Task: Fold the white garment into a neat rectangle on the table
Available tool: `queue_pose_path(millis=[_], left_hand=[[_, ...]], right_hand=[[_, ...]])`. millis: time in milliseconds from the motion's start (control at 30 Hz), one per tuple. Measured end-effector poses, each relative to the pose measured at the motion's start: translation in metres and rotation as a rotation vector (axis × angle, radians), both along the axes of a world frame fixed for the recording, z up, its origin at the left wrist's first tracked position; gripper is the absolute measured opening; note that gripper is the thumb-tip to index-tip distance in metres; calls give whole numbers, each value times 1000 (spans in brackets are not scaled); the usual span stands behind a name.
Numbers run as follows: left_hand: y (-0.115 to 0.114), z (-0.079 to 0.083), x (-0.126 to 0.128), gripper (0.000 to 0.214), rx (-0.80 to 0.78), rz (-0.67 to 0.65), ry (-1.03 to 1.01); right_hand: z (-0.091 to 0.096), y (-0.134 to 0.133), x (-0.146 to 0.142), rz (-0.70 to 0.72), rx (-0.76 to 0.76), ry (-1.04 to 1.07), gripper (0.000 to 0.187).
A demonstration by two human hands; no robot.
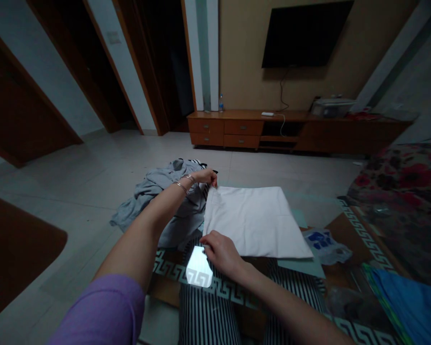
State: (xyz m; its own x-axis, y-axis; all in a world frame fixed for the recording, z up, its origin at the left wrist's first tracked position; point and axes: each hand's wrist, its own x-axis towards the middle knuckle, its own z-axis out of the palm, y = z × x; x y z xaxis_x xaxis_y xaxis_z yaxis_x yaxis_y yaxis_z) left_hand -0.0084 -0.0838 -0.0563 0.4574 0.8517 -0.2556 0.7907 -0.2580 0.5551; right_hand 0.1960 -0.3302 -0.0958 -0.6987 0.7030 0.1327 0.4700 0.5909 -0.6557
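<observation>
A white cloth (253,220), folded into a flat rough square, lies on a glass table (168,267) with a Greek-key border. My left hand (207,177), with bracelets at the wrist, is closed on the cloth's far left corner. At the near left corner, my right hand (221,251) pinches the cloth's edge with fingers bent. The left side of the cloth runs between both hands. Just left of it sits a crumpled heap of grey clothing (158,191), with some black-and-white striped fabric showing at its far side.
A clear plastic bag (326,247) with blue print and a blue cloth (413,302) lie on the right. Beyond stand a wooden TV cabinet (242,127) and a floral-covered seat (405,187). A brown piece of furniture (17,249) is at left. Light reflects off the glass.
</observation>
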Motion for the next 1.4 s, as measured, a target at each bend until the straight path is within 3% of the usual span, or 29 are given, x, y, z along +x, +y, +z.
queue_pose_path(millis=[200, 367, 500, 600, 767, 933, 1200, 1300, 1400], left_hand=[[-16, 5, 6, 28, 226, 15, 371], [-49, -2, 53, 41, 531, 127, 385], [-93, -33, 108, 46, 661, 202, 384], [-108, -58, 128, 46, 658, 242, 372], [-98, -82, 114, 51, 674, 335, 398], [-87, -90, 97, 54, 693, 353, 434], [-87, -83, 101, 51, 644, 338, 442], [-78, -80, 102, 47, 646, 373, 411], [-57, -73, 112, 43, 655, 392, 373]], right_hand=[[-4, -4, 0, 33, -52, -61, 31], [5, 15, 27, -10, 7, 67, 30], [7, 67, 64, -171, 118, -5, 30], [-4, 119, 92, -347, 220, -199, 31], [-35, 186, 143, -546, 260, -314, 42], [-51, 218, 186, -672, 198, -268, 45], [-27, 221, 223, -859, 50, -239, 45], [-18, 194, 246, -974, -52, -279, 41], [-15, 150, 253, -995, -144, -315, 38]])
